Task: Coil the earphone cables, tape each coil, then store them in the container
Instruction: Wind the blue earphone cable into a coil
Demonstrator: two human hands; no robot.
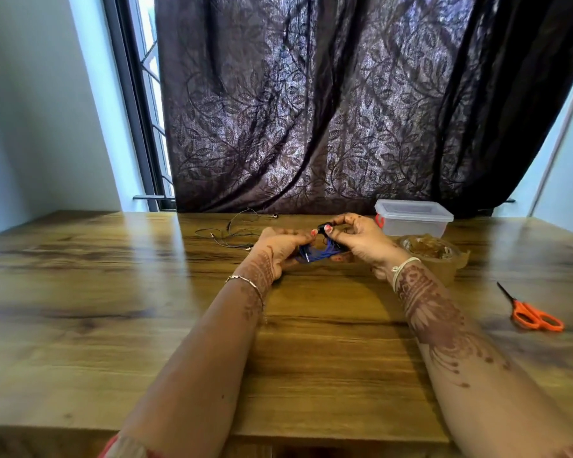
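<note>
The left hand has its grip clamped on the blue earphone cable, with the fingers curled round one side of the bundle and the plug's metal tip poking out near the thumb. The right hand closes its grip on the other side. Its thumb and forefinger also pinch a small black piece at twelve o'clock of the bundle; it is too small to tell whether that is an earbud, a remote or a bit of tape. Held between both hands just above the counter, the loops probably cannot spring apart. That suits a coil which looks wound but, as far as I can judge, is not yet taped.

At ten o'clock from the hands a black earphone cable lies loose and uncoiled near the far edge, probably waiting its turn. At three o'clock the tape roll sits just beside the right wrist, handy for the next step. Beyond it, at two o'clock, stands the container. Its lid seems to be on, and nothing can be made out through the frosted wall. At four o'clock the orange scissors lie well apart from the hands, blades together.

The palms cover most of the coil, so the number of loops and the whereabouts of the earbuds cannot be seen.
</note>
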